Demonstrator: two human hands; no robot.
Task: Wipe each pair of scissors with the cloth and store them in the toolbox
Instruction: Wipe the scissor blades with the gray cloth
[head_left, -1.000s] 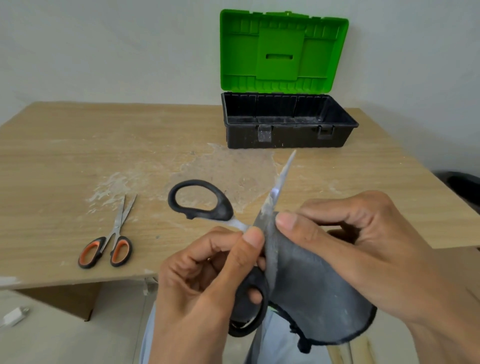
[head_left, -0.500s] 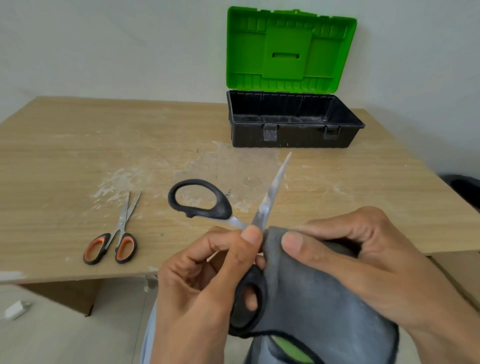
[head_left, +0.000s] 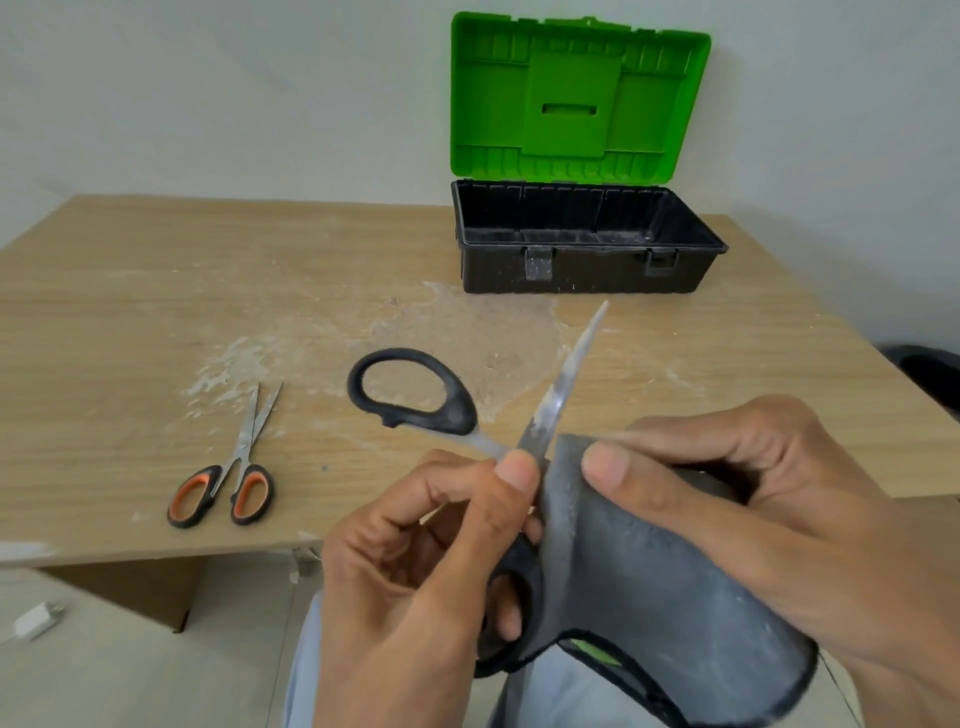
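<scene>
1. my left hand (head_left: 415, 571) pinches the black-handled scissors (head_left: 563, 384) at the pivot with thumb and forefinger, and another finger sits through the lower loop.
2. my right hand (head_left: 753, 519) grips the grey cloth (head_left: 649, 571), thumb on top, with the cloth's upper edge right against the base of the blade.
3. here's what matters: the bare blade runs up and away from that edge, leaning right, tip towards the open toolbox (head_left: 582, 270). i'd say the next wipe goes pivot to tip, away from me, and the right hand is the nearer one.
4. the orange-handled scissors (head_left: 236, 467) lie well to the left on the table (head_left: 130, 312), blades pointing away.
5. against a second ago, the cloth has slipped down off the lower blade to beside the pivot. more of it hangs free and a green tag shows. the blade angle looks much the same.
</scene>
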